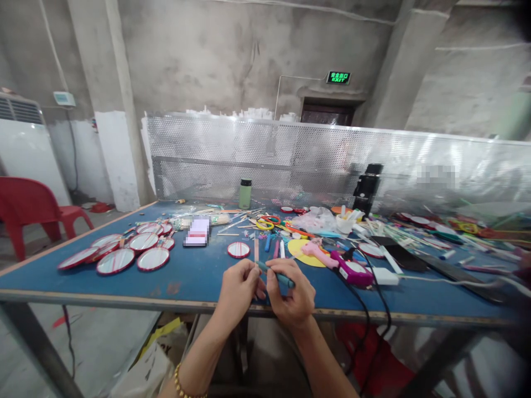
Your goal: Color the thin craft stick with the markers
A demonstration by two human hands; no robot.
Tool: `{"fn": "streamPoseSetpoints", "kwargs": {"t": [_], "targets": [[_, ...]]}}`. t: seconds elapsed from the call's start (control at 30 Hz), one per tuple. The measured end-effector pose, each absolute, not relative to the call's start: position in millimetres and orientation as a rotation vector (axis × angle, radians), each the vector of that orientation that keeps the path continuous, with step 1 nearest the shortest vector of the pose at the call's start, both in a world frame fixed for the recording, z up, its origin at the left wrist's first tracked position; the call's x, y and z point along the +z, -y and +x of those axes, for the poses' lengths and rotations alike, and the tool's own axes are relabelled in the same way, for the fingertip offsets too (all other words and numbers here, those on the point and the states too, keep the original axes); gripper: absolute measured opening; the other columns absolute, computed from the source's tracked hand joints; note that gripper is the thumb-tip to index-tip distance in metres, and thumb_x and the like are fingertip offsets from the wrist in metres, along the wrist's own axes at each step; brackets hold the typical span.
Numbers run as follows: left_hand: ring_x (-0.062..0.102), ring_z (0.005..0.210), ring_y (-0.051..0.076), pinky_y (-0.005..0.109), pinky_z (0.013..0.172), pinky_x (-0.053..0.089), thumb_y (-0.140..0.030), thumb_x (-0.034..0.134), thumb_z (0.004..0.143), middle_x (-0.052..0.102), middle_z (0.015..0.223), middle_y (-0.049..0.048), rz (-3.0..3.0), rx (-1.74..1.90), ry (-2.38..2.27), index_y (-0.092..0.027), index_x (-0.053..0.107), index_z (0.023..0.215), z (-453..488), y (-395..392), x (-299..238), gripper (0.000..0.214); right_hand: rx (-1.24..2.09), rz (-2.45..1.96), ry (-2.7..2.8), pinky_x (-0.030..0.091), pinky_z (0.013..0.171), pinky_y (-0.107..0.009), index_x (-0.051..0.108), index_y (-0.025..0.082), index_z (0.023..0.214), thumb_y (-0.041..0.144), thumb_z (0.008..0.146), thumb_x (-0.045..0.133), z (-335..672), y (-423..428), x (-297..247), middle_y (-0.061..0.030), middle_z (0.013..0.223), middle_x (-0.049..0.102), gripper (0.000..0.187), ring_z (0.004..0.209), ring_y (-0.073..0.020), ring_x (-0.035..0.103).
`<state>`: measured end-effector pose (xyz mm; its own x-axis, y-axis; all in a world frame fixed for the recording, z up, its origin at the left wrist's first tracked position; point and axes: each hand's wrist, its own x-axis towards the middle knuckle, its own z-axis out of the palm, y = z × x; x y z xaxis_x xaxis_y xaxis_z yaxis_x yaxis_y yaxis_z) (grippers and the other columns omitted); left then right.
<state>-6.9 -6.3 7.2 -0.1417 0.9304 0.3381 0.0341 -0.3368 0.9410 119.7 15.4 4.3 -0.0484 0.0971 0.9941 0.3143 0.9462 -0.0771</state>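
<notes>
The left hand grasps a flat stick; the right hand grips a teal pen near the bench edge.

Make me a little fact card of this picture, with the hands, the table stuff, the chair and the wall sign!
Left hand: holds a thin strip
Right hand: holds a teal pen-like tool
Table: blue, cluttered on the right
Discs: shiny, red-rimmed, many heaped at the left
Bottle: green, dark lid, upright at the back
Chair: red, left of the table
Sign: lit green, reads EXIT
</notes>
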Motion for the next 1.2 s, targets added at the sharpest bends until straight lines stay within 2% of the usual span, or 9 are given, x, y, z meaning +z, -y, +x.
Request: {"fn": "streamPoseSetpoints", "kwargs": {"t": [1.2], "targets": [[0.062,0.042,0.015,0.022,0.045,0.043,-0.04,0.058,0.08,0.064,0.048,-0.0017,1.38,1.559,-1.135,-0.022,0.054,0.064,-6.8,4.9,4.0,0.025,-0.179,-0.348,1.557,0.06,0.076,-0.029,0.062,0.019,0.098,0.001,0.087,0.061,116.9,-16.1,8.2,-0.0071,0.089,0.072,0.021,0.083,-0.0171,0.071]]}}
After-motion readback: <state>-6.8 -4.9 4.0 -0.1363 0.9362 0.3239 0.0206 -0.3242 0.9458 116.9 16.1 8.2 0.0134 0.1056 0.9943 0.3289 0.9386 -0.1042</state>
